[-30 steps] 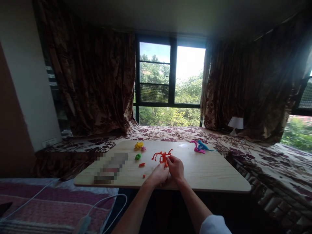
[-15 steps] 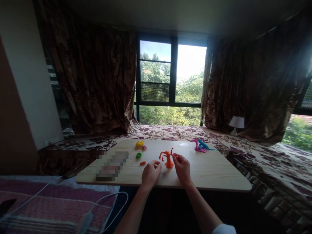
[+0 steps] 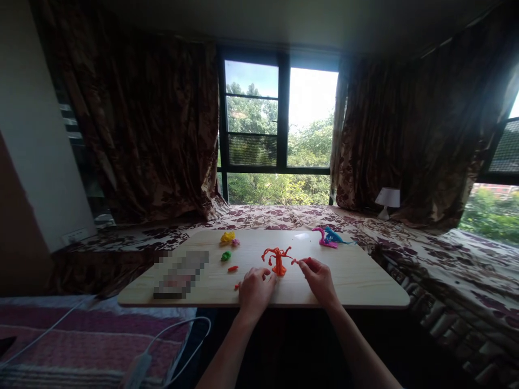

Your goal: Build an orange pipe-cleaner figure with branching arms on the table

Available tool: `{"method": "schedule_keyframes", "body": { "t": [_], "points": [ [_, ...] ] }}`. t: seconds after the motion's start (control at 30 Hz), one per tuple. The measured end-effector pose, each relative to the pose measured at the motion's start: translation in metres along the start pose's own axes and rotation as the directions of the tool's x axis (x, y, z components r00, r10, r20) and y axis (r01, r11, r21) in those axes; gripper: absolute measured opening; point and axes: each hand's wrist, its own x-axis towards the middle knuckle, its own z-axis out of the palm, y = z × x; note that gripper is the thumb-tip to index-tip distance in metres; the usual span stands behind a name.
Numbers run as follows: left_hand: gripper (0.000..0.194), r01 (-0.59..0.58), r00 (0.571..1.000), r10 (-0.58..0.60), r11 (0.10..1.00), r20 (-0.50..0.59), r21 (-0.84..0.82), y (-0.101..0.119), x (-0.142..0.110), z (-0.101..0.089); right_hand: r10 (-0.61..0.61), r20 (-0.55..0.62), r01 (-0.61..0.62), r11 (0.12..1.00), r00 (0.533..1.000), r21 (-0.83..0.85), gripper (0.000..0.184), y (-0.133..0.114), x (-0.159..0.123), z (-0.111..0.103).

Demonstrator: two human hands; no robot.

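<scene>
An orange modelling-clay tree [image 3: 278, 262] stands upright on the table, with thin branches that curl out from its top. My right hand [image 3: 320, 278] is closed in a pinch on the tip of the branch that reaches to the right. My left hand [image 3: 256, 292] is beside the base, its fingers curled and its thumb against the lower trunk. Part of the base is hidden by that thumb. Left of the tree lie a small orange clay piece [image 3: 233, 268] and another orange bit [image 3: 236, 287] partly behind my left hand.
On the wooden table [image 3: 365, 286] lie a green clay lump [image 3: 226, 255], yellow clay [image 3: 227, 237] and pink clay [image 3: 235, 242]. Pink [image 3: 326, 239] and blue [image 3: 333, 236] clay figures stand back right. A blurred-out flat object [image 3: 182, 274] lies left. A white lamp [image 3: 387, 200] is beyond.
My right hand has moved right, drawing the branch out straighter and lower. My left hand has come in to the base. An orange bit now shows beside it. The view has shifted slightly.
</scene>
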Motion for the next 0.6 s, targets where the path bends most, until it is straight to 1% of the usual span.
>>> {"method": "schedule_keyframes", "body": {
  "t": [0.07, 0.13, 0.2, 0.3, 0.37, 0.47, 0.6],
  "points": [
    [0.035, 0.006, 1.000, -0.006, 0.999, -0.003, 0.035, 0.006, 0.001, 0.002, 0.028, -0.019, -0.028, 0.999, 0.999, 0.037, 0.037, 0.003, 0.010, -0.010],
    [0.040, 0.015, 1.000, -0.015, 0.998, -0.007, 0.068, 0.012, 0.003, 0.006, 0.049, 0.009, -0.049, 0.998, 0.999, 0.047, 0.039, 0.007, 0.025, -0.015],
    [0.040, 0.019, 1.000, -0.017, 0.995, -0.018, 0.097, 0.017, 0.006, 0.011, 0.056, 0.076, -0.060, 0.997, 0.996, 0.051, 0.037, 0.011, 0.039, -0.011],
    [0.037, 0.016, 1.000, -0.013, 0.993, -0.028, 0.115, 0.020, 0.007, 0.017, 0.068, 0.179, -0.080, 0.995, 0.982, 0.062, 0.033, 0.017, 0.051, 0.002],
    [0.035, 0.000, 1.000, 0.003, 0.994, -0.030, 0.110, 0.021, 0.008, 0.020, 0.076, 0.237, -0.097, 0.992, 0.969, 0.078, 0.033, 0.020, 0.052, 0.012],
    [0.033, -0.012, 0.999, 0.016, 0.996, -0.040, 0.087, 0.021, 0.010, 0.022, 0.072, 0.294, -0.108, 0.988, 0.953, 0.107, 0.034, 0.023, 0.045, 0.021],
    [0.035, 0.033, 0.999, -0.033, 0.999, -0.008, 0.023, 0.018, 0.016, 0.024, 0.054, 0.309, -0.097, 0.987, 0.950, 0.126, 0.032, 0.022, 0.035, 0.026]
  ]
}}
